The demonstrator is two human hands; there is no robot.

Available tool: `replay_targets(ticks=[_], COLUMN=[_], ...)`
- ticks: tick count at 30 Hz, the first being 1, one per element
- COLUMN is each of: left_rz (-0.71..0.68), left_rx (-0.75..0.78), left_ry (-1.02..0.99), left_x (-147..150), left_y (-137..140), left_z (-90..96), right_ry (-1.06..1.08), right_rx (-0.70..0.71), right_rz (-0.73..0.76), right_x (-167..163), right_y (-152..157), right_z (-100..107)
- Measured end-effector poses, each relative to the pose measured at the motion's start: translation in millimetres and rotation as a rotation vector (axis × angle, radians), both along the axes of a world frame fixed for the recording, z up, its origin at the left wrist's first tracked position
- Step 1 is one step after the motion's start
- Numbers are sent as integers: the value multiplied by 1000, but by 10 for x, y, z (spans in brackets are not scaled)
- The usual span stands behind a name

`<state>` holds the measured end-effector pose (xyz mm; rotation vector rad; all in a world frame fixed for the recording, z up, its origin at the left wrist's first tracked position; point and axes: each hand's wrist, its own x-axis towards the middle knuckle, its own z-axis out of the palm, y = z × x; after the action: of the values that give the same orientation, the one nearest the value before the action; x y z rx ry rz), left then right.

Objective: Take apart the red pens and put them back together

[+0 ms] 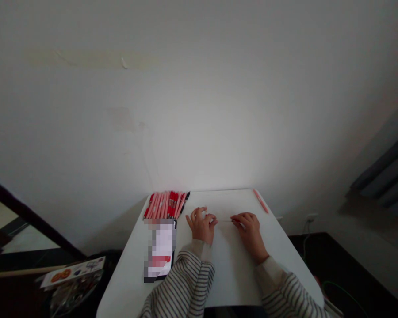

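Observation:
Between my two hands, above the white table, runs a thin pale rod [224, 221] that looks like a pen refill. My left hand [203, 227] pinches near its left end with thumb and index finger, the other fingers raised; a bit of red shows between them, too small to name. At the rod's right end, my right hand [251, 232] closes its fingertips on a small dark tip. A row of pink, red and dark pens [166, 205] lies beyond my left hand, to the left. One pink pen [261, 201] lies alone at the far right edge.
A phone [162, 249] with its screen lit lies on the white table [234, 278], left of my left forearm. The wall [219, 110] stands right behind the table. On the floor side at left is a bin-like bag [76, 293] with packaging in it.

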<state>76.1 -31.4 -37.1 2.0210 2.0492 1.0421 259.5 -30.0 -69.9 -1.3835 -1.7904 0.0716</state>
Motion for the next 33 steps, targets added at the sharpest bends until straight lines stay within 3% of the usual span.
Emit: replay_targets(ticks=[22, 33], left_rz=[-35, -65], left_rx=[16, -8], left_ry=[-46, -55], left_x=[-29, -33], left_y=[-19, -15], left_z=[24, 33], right_ry=[-27, 72], right_rx=[-41, -66], right_rz=[3, 19], right_x=[0, -32], right_y=[-3, -35], right_z=[14, 2])
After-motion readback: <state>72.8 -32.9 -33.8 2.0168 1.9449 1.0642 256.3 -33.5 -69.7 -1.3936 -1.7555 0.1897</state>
